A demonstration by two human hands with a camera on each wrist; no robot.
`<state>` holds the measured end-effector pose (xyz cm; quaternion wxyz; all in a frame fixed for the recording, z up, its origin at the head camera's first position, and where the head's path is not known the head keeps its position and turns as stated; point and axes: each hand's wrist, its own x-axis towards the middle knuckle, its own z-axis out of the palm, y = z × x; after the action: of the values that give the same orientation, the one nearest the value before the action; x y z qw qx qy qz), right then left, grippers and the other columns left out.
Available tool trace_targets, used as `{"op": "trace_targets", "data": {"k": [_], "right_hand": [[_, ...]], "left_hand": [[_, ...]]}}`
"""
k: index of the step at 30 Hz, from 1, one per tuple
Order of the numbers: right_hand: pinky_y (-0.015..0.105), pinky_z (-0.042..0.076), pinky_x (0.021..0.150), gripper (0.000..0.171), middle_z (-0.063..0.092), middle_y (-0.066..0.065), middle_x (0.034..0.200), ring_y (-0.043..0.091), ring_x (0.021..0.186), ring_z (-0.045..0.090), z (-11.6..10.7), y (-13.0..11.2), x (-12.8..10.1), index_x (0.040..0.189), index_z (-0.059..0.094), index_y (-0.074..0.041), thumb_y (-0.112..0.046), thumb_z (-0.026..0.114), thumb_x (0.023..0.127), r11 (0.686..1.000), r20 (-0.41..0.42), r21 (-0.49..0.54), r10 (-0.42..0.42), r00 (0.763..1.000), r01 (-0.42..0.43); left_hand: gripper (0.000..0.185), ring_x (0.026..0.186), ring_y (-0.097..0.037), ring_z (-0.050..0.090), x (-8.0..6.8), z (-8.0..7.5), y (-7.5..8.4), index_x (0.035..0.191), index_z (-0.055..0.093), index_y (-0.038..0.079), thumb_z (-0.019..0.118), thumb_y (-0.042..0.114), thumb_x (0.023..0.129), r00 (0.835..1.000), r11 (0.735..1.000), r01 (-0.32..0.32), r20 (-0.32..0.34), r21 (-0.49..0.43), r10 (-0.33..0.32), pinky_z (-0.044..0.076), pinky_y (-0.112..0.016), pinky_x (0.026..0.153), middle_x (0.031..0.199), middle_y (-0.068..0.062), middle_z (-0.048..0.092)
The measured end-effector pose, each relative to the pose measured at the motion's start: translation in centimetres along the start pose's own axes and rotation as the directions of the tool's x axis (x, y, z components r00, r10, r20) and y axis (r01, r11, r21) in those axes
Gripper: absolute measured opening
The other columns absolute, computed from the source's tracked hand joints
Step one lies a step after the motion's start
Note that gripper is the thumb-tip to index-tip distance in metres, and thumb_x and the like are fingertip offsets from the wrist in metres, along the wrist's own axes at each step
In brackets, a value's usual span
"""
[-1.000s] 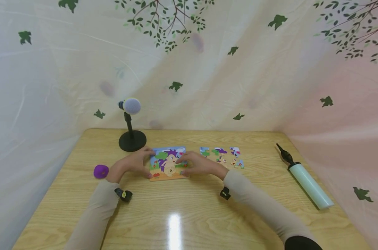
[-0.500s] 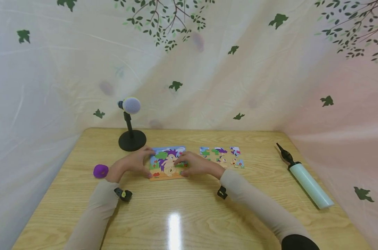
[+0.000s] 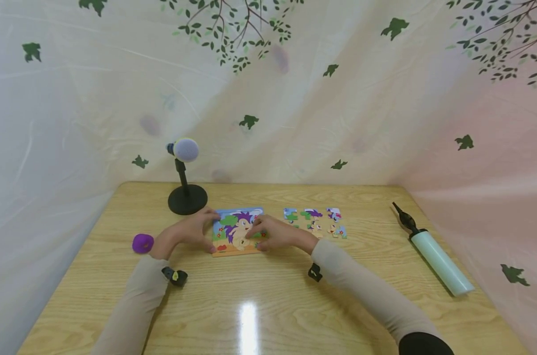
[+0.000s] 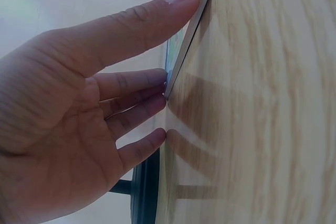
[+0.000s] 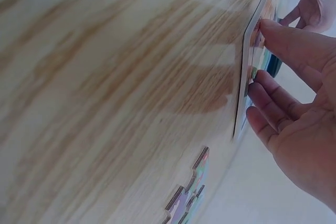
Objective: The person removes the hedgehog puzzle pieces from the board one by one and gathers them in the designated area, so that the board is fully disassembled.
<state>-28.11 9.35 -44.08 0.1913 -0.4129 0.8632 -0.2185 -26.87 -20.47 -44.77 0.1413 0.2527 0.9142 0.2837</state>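
Observation:
A flat puzzle board (image 3: 232, 250), printed with a purple-haired hedgehog, lies on the wooden table between my hands. Along its left edge rests my left hand (image 3: 192, 230), thumb at the near corner and fingertips at the far one; in the left wrist view those fingers (image 4: 137, 121) look nearly straight. My right hand (image 3: 279, 232) reaches over the right part of the board. Its thumb and index finger pinch what looks like a puzzle piece against the board, mostly hidden by the fingers. Right of that hand several loose puzzle pieces (image 3: 313, 215) lie in rows, some partly covered by it.
At the back left stands a black round-based stand (image 3: 187, 199) with a pale round head. A purple lump (image 3: 142, 243) sits beside my left wrist. On the right lies a pale green hand pump (image 3: 441, 264) with a black nozzle. A printed cloth (image 3: 295, 123) hangs behind the table.
My right hand has shifted slightly left over the board. The lower part of the hedgehog picture looks slightly different at its fingertips. My left hand stays put.

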Motion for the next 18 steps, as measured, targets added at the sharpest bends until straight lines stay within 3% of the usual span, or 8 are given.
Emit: {"op": "trace_targets", "data": {"k": [11, 18], "right_hand": [[0.027, 0.042, 0.086, 0.037, 0.054, 0.007, 0.117, 0.017, 0.105, 0.044, -0.10, 0.19, 0.08, 0.129, 0.071, -0.012, -0.012, 0.075, 0.092, 0.999, -0.002, -0.007, -0.039, 0.999, 0.039], [0.029, 0.043, 0.088, 0.037, 0.054, 0.010, 0.121, 0.019, 0.108, 0.046, -0.12, 0.06, 0.10, 0.128, 0.071, -0.011, -0.011, 0.075, 0.092, 0.999, -0.001, -0.015, -0.046, 0.999, 0.046]], "left_hand": [[0.086, 0.137, -0.045, 0.041, -0.04, -0.13, 0.16, 0.143, 0.052, -0.004, 0.091, 0.026, 0.073, 1.000, 1.000, -0.005, -0.001, -0.003, 0.005, 0.034, -0.062, 0.118, 0.146, -0.024, 0.043], [0.086, 0.137, -0.045, 0.042, -0.11, -0.09, 0.17, 0.142, 0.052, -0.005, 0.092, 0.026, 0.073, 1.000, 1.000, -0.009, -0.004, 0.002, 0.009, 0.034, -0.062, 0.118, 0.146, -0.024, 0.043]]}}
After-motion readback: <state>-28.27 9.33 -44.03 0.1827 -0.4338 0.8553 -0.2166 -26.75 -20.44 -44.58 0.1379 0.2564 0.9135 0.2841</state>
